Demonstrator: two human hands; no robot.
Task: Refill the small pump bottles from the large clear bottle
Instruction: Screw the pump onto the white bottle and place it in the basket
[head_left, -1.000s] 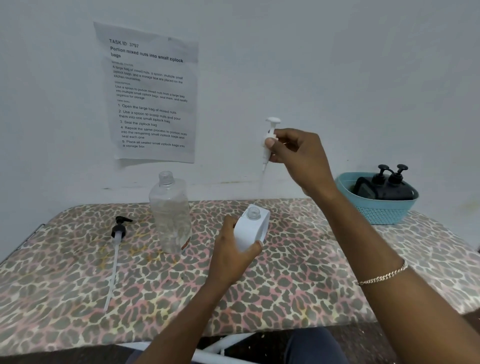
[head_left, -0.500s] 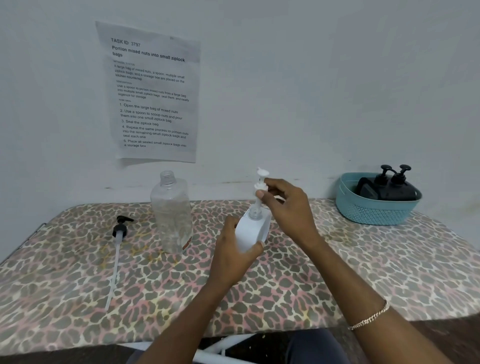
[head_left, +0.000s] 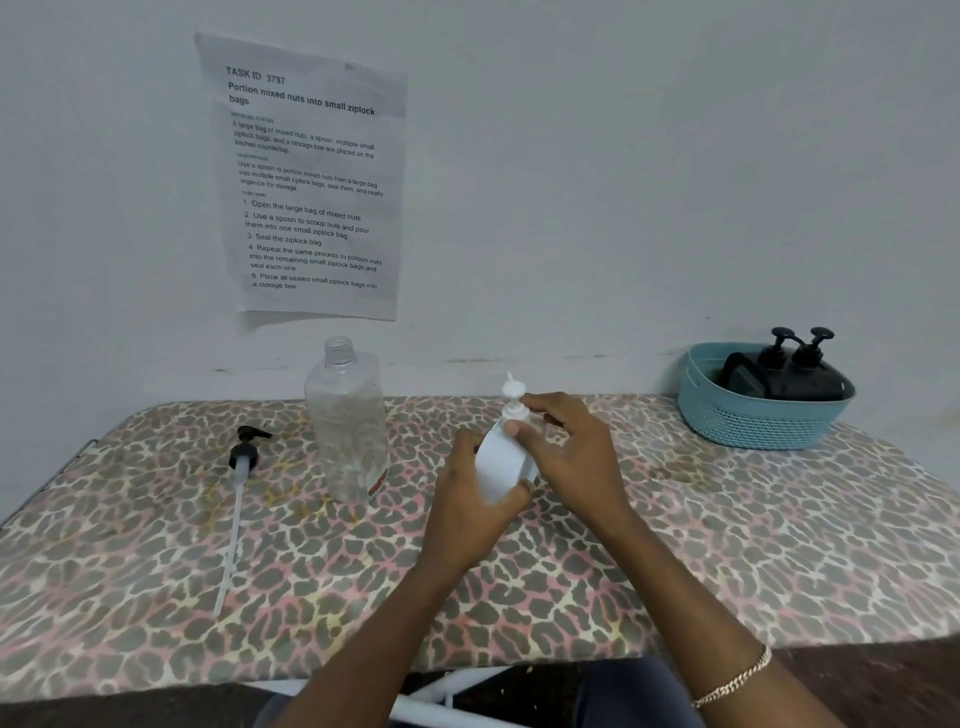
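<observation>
So right now the left hand is wrapped around the body of a small white plastic pump bottle, holding it tilted just above the table. The right hand has its fingertips pinched on the white pump head at the bottle's neck, looks like it's being screwed back on. Both hands are closed on the same bottle, basically touching each other.

The large clear plastic bottle stands uncapped just to the left of the left hand, upright, and seems nearly empty, though I can't really tell the level. Further left its black pump with the long white dip tube lies flat on the table. Well off to the right of the right hand there's a teal plastic basket with two black pump bottles in it.

What could go wrong, imo: the bottle's tilted, so if the threads go on crooked the cap cross-threads and leaks later. Squeezing too hard with the left hand before the collar seats could push liquid out the neck. Also an elbow swing left could knock over that open clear bottle.
</observation>
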